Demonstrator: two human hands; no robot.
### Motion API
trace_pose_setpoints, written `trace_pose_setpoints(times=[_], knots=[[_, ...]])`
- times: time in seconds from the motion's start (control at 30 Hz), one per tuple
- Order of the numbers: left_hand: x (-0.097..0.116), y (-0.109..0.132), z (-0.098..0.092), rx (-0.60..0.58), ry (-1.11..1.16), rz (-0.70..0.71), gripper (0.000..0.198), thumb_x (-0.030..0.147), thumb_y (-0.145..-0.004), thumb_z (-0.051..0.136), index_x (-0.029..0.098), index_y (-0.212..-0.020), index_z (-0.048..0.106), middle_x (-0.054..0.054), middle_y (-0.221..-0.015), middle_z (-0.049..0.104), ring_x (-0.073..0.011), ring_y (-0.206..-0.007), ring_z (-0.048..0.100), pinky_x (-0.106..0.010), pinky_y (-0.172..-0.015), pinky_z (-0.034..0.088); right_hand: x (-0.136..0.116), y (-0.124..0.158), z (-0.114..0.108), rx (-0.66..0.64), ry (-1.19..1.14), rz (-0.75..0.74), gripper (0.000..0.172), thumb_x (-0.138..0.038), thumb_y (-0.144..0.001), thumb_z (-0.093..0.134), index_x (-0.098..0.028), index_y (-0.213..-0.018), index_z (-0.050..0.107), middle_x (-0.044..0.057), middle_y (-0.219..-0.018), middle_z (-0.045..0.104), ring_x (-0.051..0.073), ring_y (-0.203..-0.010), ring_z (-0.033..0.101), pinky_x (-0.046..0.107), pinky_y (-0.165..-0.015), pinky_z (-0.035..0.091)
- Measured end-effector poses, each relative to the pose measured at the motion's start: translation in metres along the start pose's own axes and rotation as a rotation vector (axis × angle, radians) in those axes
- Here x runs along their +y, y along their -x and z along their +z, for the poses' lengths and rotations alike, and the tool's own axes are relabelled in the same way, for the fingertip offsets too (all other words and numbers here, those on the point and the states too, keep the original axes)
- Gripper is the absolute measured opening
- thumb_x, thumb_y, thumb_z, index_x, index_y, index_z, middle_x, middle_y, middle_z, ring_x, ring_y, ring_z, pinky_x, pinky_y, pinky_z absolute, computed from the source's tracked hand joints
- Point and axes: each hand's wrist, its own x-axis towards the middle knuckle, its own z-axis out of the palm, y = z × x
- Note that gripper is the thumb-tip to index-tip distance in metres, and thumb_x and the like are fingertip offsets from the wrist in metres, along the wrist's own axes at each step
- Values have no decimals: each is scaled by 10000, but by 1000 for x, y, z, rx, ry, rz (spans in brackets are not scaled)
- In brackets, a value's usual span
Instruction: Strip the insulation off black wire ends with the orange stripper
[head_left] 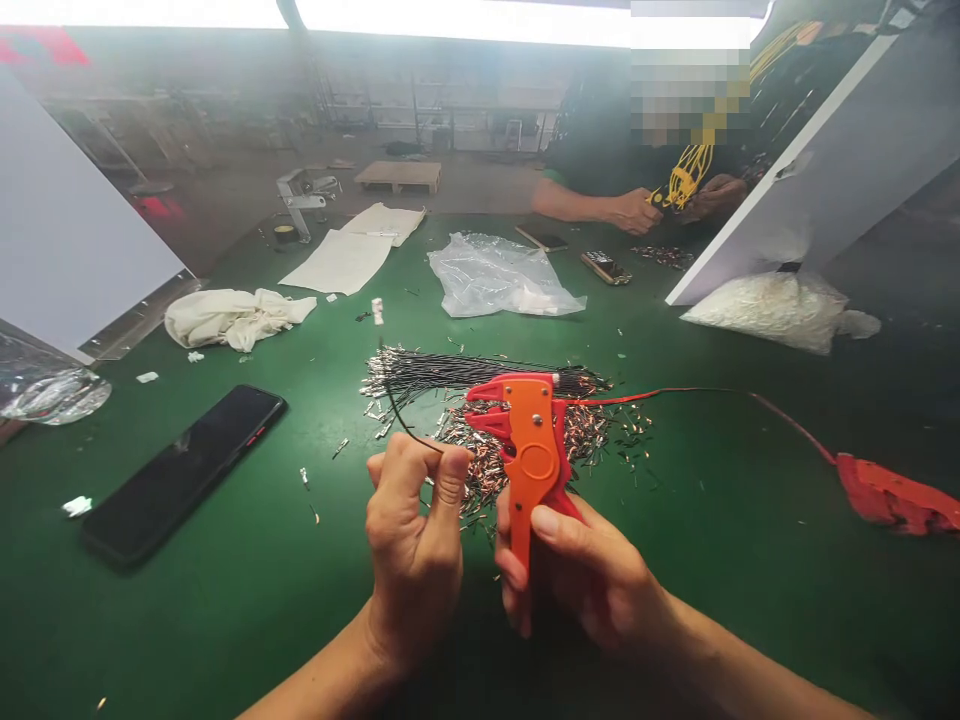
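Between thumb and fingers, my left hand pinches a thin black wire. The wire curves upward, and a white connector appears at its far end. Wrapped around the handles of an orange and red wire stripper, my right hand holds the tool upright, its red jaws pointing left. The left thumb and the wire's near end are just left of the stripper, below the jaws. Behind the tool lies a bundle of black wires, with a heap of short wire scraps and copper bits in front of it.
A black phone lies at left, near a crumpled white cloth. Paper sheets and a clear plastic bag lie farther back. At right are a red-orange tool and a filled bag. Across the table, another person's hands hold yellow wires.
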Motion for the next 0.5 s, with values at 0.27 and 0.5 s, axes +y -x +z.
trace_pose_setpoints(times=[0.27, 0.5], knots=[[1, -5, -2, -44, 87, -90, 185, 307, -931, 570, 237, -783, 656, 38, -663, 517, -131, -646, 464, -327, -717, 318, 2, -1, 0, -92, -61, -87, 302, -388, -824, 659, -130, -970, 599, 52, -758, 646, 164, -639, 629, 275, -577, 521], [2, 1, 2, -156, 25, 92, 195, 226, -911, 596, 236, -724, 649, 35, -676, 637, -148, -675, 502, -347, -748, 288, -18, -1, -4, -12, -181, -132, 200, -193, -823, 634, -151, -1018, 623, 64, -910, 691, 183, -724, 667, 352, -716, 552]])
